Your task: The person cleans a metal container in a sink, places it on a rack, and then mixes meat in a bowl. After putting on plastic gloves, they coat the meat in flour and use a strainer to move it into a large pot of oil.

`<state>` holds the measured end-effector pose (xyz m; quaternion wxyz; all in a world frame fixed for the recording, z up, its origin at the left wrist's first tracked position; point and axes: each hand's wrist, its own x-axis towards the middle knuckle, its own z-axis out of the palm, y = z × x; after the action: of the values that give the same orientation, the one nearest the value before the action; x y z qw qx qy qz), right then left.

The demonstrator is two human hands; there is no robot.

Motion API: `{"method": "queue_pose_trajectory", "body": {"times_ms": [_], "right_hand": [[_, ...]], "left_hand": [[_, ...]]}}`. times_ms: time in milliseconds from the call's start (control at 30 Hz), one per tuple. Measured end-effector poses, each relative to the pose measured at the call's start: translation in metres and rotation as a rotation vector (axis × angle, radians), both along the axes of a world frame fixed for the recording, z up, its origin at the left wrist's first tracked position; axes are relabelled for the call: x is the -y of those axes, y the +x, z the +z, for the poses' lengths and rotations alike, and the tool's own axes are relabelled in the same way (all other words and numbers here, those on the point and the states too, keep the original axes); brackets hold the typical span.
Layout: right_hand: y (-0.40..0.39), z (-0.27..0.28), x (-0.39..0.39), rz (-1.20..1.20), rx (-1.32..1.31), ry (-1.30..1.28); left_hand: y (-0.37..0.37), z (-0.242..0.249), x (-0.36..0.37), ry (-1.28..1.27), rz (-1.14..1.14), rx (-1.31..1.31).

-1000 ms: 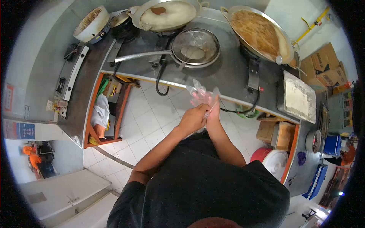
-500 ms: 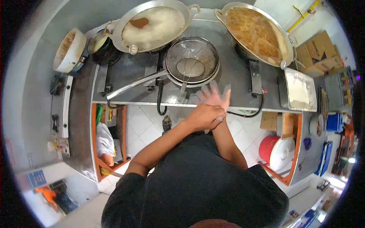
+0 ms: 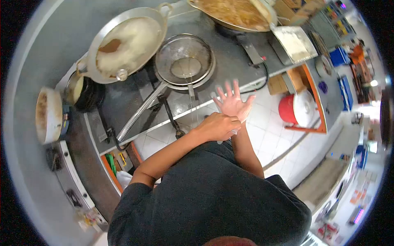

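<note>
My right hand (image 3: 234, 105) is raised palm up, fingers spread, in a thin clear glove whose loose fingertips stick out past the fingers. Closed at the right wrist, my left hand (image 3: 219, 126) grips the glove's cuff (image 3: 234, 131). Just beyond the hands, a round mesh strainer (image 3: 180, 49) with a long metal handle rests over a round vessel on the counter. A smaller skimmer (image 3: 185, 67) lies inside it.
Foamy liquid fills a large pan (image 3: 129, 45) at the upper left; another pan (image 3: 236, 14) of bubbling brown oil is at the top. A tray of white powder (image 3: 294, 43) sits right of it. Below the counter (image 3: 135, 98) is a red bucket (image 3: 288, 109).
The view has turned and shifted right, so the counter looks tilted and more of the room shows. My left hand still grips the cuff, and my right fingers remain spread.
</note>
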<state>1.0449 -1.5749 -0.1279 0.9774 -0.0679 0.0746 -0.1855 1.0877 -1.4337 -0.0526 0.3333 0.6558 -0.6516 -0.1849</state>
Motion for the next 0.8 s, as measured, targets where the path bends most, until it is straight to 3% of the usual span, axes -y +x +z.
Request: {"method": "queue_pose_trajectory", "body": {"times_ms": [67,167,200,300,367,433,500,600,700,800], "right_hand": [[-0.008,0.004,-0.019,-0.186,-0.002,0.084],[-0.024,0.009,-0.027,-0.097,0.217,0.045],[-0.023,0.011,-0.029,-0.009,0.423,-0.141],[-0.035,0.045,-0.058,-0.236,0.253,-0.155],[-0.038,0.057,-0.062,-0.600,-0.078,-0.035],[-0.031,0.072,-0.071,-0.712,-0.122,-0.042],[-0.027,0.093,-0.088,-0.618,0.129,-0.171],[-0.012,0.117,-0.107,-0.631,0.194,-0.196],[0.004,0.160,-0.131,-0.599,0.354,-0.286],[0.008,0.183,-0.155,-0.364,0.444,-0.357]], "left_hand": [[-0.008,-0.001,-0.013,-0.007,-0.039,0.024],[-0.015,-0.005,-0.031,-0.124,-0.056,-0.101],[-0.015,-0.005,-0.036,-0.113,-0.065,-0.136],[-0.019,0.004,-0.050,-0.108,-0.078,-0.231],[-0.021,0.009,-0.062,-0.138,-0.066,-0.274],[-0.016,-0.005,-0.065,-0.213,-0.047,-0.385],[-0.009,-0.008,-0.073,-0.288,0.046,-0.436],[-0.003,-0.005,-0.082,-0.413,0.257,-0.430],[-0.002,0.002,-0.089,-0.334,0.633,-0.658],[0.001,-0.012,-0.099,-0.366,0.427,-0.447]]}}
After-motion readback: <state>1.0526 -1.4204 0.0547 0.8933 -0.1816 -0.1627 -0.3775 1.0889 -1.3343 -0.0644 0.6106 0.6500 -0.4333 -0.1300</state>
